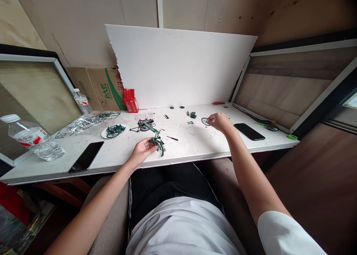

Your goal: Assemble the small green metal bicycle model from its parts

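My left hand [142,150] holds a dark green model bicycle frame [157,140] between thumb and fingers, just above the front edge of the white table [192,151]. Farther right, my right hand [219,121] has its fingers pinched together at the rim of a small spoked wheel [205,121]. A white plate [103,133] with green parts lies left of my left hand, and dark model parts [145,125] lie behind that hand. Between the hands is a thin dark tool [172,138]. Small dark green pieces [193,115] lie near the wheel.
Two phones [87,156] [249,131] lie toward the table's sides. Water bottles [36,138], plastic wrap with sprues [89,124], a cardboard box [102,89] and a red box [131,101] occupy the left. A white board [181,67] stands at the back.
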Motion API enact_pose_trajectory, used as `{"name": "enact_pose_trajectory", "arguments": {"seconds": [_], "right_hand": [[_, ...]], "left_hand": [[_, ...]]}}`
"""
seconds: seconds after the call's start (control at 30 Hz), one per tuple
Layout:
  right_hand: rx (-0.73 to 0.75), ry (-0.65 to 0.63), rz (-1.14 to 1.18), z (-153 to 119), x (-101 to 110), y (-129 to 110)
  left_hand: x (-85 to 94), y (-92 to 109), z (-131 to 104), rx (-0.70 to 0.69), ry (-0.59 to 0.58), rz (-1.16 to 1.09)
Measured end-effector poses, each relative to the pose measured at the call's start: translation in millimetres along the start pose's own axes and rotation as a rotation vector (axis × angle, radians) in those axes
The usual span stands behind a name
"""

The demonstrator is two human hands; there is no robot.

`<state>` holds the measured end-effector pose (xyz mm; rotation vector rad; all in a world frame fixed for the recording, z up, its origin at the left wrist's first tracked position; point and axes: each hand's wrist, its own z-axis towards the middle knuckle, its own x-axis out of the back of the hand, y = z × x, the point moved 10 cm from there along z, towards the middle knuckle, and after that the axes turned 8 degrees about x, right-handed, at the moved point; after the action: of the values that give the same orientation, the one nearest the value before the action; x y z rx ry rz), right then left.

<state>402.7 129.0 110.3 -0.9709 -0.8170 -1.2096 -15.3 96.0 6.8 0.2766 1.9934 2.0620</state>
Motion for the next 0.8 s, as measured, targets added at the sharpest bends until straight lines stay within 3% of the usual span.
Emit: {"name": "enact_pose_trajectory", "arguments": {"seconds": [0.1, 0.37, 0.43, 0.6, 0.8], "right_hand": [[-0.001, -0.207, 0.044, -5, -17, -12], [0.016, -0.413, 0.074, -11, -44, -22], [0.010, -0.385, 0.082, -8, -43, -18], [-0.059, -0.113, 0.032, -1, -30, 10], [-0.050, -0.152, 0.007, -6, -62, 31]], "left_hand": [[0.6, -2, 1, 0.004, 0.004, 0.006], [1.6, -4, 3, 0.013, 0.028, -0.023], [1.8, -5, 3, 0.021, 0.030, -0.028], [3.1, -9, 5, 0.022, 0.021, -0.032], [5.7, -11, 7, 0.006, 0.034, -0.019]]}}
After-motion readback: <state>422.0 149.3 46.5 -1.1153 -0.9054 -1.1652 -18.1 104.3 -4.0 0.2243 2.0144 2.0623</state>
